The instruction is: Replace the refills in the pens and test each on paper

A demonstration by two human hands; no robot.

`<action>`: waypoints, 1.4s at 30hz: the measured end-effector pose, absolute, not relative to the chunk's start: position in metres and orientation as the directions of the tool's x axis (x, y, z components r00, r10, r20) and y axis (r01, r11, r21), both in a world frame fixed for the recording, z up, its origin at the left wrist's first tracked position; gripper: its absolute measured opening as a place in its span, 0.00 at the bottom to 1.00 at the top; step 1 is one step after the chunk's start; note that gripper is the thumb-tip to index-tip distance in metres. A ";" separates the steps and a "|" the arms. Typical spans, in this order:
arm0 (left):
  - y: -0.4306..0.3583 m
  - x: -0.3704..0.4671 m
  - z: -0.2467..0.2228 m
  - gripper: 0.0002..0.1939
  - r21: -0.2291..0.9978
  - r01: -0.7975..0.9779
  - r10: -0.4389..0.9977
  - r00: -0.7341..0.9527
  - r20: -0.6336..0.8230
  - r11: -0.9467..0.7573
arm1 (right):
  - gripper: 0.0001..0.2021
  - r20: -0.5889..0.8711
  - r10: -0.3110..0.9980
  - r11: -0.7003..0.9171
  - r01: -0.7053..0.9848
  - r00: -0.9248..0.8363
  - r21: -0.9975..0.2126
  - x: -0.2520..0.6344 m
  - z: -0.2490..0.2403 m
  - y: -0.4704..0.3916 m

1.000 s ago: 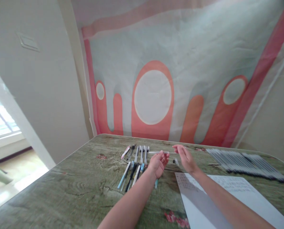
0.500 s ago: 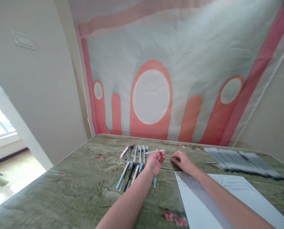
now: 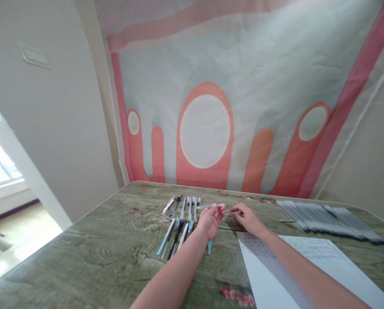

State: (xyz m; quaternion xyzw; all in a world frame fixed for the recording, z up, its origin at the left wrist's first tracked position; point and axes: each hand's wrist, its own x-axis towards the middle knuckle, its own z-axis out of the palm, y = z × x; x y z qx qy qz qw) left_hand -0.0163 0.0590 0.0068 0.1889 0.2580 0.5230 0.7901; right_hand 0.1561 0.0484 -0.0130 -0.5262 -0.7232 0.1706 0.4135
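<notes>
My left hand point(image 3: 212, 219) is palm up above the table, its fingers curled around a thin clear pen barrel point(image 3: 208, 206). To its right is my right hand point(image 3: 246, 218), its fingers slightly curled with thumb and fingertips apart, and nothing visible between them. Left of my left hand, clear-barrelled pens point(image 3: 190, 209) lie in a row. Below them are several blue, black and white pens point(image 3: 166, 237). A teal pen end point(image 3: 210, 246) shows beside my left wrist. Under my right forearm lies a white sheet with handwriting point(image 3: 266, 274).
A long row of grey, dark-tipped refills point(image 3: 330, 221) lies at the right of the wood-patterned table point(image 3: 98, 249). Behind the table's far edge hangs a pink and grey patterned sheet point(image 3: 259, 68). A window point(image 3: 0, 159) is at the far left.
My right hand has shifted slightly left and its fingers have loosened; the dark thing at its fingertips no longer shows. My left hand still holds the clear barrel, moved slightly right.
</notes>
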 end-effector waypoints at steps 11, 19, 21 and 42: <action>0.059 -0.015 0.006 0.03 0.587 -0.732 0.937 0.297 -0.183 0.347 | 0.15 0.420 0.905 0.370 0.354 0.073 -0.859 0.139 0.007 0.040; 0.057 -0.013 0.004 0.04 0.615 -0.708 0.934 0.323 -0.155 0.347 | 0.14 0.448 0.892 0.395 0.378 0.061 -0.837 0.134 0.009 0.036; 0.056 -0.012 0.004 0.05 0.623 -0.703 0.933 0.332 -0.141 0.344 | 0.14 0.451 0.890 0.396 0.379 0.064 -0.836 0.134 0.009 0.036; 0.055 -0.010 0.003 0.08 0.682 -0.673 0.947 0.309 -0.091 0.285 | 0.13 0.484 0.875 0.423 0.437 0.033 -0.794 0.137 0.010 0.034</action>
